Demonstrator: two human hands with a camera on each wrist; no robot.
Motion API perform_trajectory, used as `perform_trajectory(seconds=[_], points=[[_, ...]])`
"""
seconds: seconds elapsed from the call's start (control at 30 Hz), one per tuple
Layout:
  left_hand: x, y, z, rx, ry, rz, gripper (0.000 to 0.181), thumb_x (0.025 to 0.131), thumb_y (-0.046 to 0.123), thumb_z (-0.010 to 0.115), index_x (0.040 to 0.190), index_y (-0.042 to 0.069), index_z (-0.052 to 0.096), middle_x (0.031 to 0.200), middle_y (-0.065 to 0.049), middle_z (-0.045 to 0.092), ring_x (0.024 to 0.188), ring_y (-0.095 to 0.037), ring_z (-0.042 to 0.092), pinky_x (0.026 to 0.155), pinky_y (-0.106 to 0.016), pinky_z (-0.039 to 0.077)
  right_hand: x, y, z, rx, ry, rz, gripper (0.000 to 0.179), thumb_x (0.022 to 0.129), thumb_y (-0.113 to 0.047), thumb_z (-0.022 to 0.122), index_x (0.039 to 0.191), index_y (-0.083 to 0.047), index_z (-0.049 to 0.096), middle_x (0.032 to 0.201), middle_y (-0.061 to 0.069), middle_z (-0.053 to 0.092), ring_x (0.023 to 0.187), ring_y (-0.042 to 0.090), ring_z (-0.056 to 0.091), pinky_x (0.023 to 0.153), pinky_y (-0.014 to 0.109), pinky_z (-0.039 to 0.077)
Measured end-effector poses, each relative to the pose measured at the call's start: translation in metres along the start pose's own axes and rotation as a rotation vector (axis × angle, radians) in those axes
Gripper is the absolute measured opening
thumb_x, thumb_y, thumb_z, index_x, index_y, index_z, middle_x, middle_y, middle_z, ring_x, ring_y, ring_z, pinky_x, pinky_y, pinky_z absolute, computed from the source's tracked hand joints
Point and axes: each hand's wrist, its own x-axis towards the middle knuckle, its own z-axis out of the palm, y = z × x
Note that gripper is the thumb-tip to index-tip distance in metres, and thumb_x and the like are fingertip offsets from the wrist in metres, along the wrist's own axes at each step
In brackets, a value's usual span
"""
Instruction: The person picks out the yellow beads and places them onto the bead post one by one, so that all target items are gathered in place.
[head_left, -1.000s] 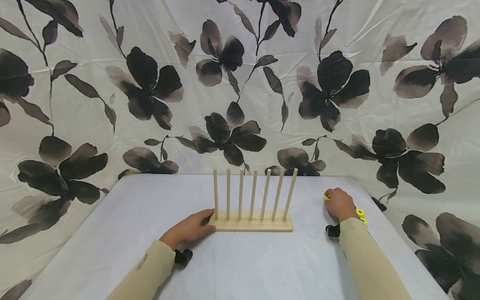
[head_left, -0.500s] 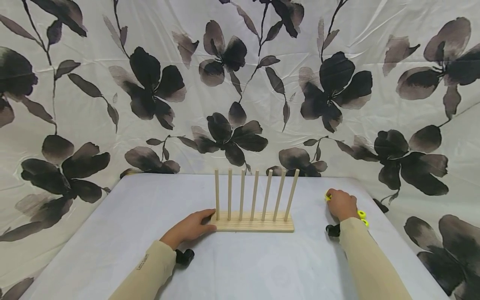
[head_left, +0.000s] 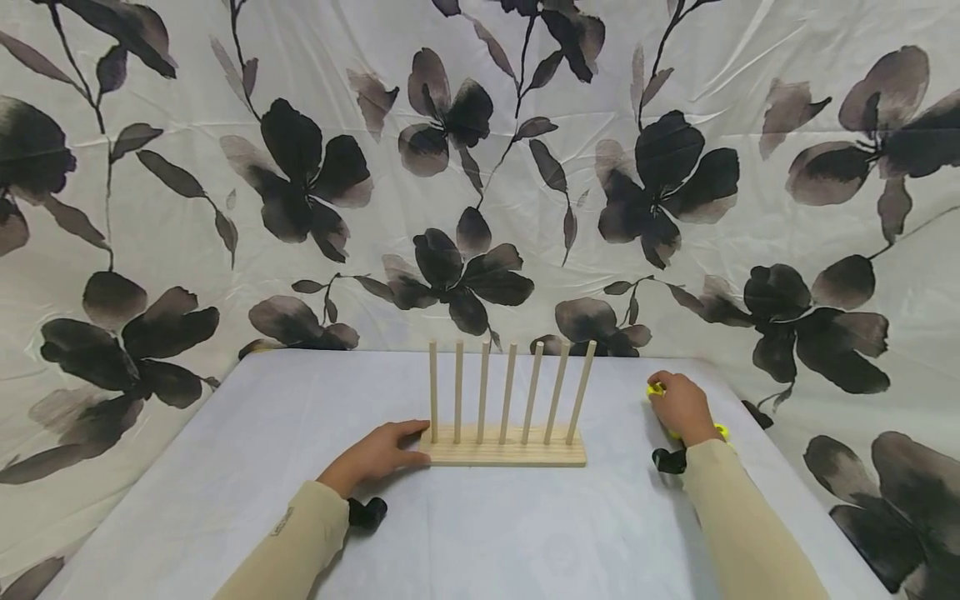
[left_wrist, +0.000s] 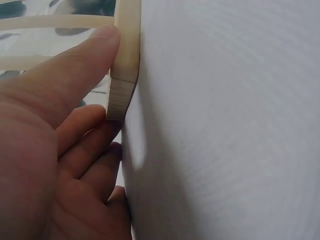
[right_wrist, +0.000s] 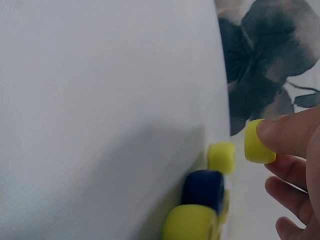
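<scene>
A wooden peg rack (head_left: 504, 455) stands upright on the table, with a row of several bare pegs. My left hand (head_left: 372, 458) grips the left end of its base. In the left wrist view, the thumb presses one face of the base (left_wrist: 127, 50) and the fingers touch its end. Over at the table's right side, my right hand (head_left: 684, 408) pinches a yellow ring (head_left: 655, 389) between thumb and fingers. The right wrist view has this yellow ring (right_wrist: 256, 142) held off the table, beside a dark blue ring (right_wrist: 202, 191) and other yellow rings (right_wrist: 190, 223).
Under and behind the right hand lie more yellow rings (head_left: 722, 431), partly covered by it. The white table (head_left: 480, 533) ends just beyond them on the right. A flowered cloth (head_left: 555, 208) hangs behind the table.
My right hand has risen slightly from among the rings, with the yellow ring now plainly between its fingertips. The left hand stays at the rack's end.
</scene>
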Motion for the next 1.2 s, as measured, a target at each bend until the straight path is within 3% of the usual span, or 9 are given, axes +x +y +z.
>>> perform_trajectory(seconds=[0.57, 0.77, 0.93, 1.2], points=[[-0.002, 0.002, 0.002, -0.005, 0.007, 0.043, 0.071, 0.083, 0.038, 0.075, 0.144, 0.011, 0.048, 0.149, -0.010, 0.046, 0.142, -0.035, 0.036, 0.116, -0.051, 0.031, -0.011, -0.038, -0.035, 0.184, 0.085, -0.119, 0.031, 0.097, -0.013, 0.055, 0.127, -0.003, 0.057, 0.126, 0.023, 0.051, 0.118, 0.043, 0.055, 0.095, 0.053, 0.052], [-0.004, 0.002, 0.001, 0.028, -0.005, 0.014, 0.073, 0.085, 0.042, 0.073, 0.146, 0.013, 0.045, 0.151, -0.010, 0.044, 0.143, -0.034, 0.035, 0.117, -0.051, 0.031, -0.015, -0.057, -0.052, 0.256, 0.064, -0.135, 0.030, 0.098, -0.017, 0.055, 0.127, -0.010, 0.059, 0.135, 0.018, 0.048, 0.125, 0.044, 0.053, 0.094, 0.052, 0.053], [-0.005, 0.000, 0.001, 0.048, -0.007, 0.024, 0.073, 0.085, 0.044, 0.071, 0.146, 0.013, 0.045, 0.152, -0.013, 0.041, 0.143, -0.036, 0.034, 0.116, -0.052, 0.030, -0.020, -0.073, -0.069, 0.347, 0.036, -0.138, 0.031, 0.097, -0.016, 0.057, 0.128, -0.011, 0.059, 0.140, 0.018, 0.045, 0.129, 0.043, 0.050, 0.096, 0.053, 0.053], [-0.004, 0.000, 0.002, 0.029, -0.008, 0.037, 0.071, 0.087, 0.044, 0.069, 0.146, 0.013, 0.044, 0.152, -0.013, 0.041, 0.143, -0.036, 0.034, 0.117, -0.052, 0.030, -0.023, -0.088, -0.088, 0.402, 0.036, -0.175, 0.029, 0.096, -0.024, 0.062, 0.123, -0.014, 0.061, 0.136, 0.014, 0.049, 0.127, 0.038, 0.053, 0.100, 0.057, 0.048]])
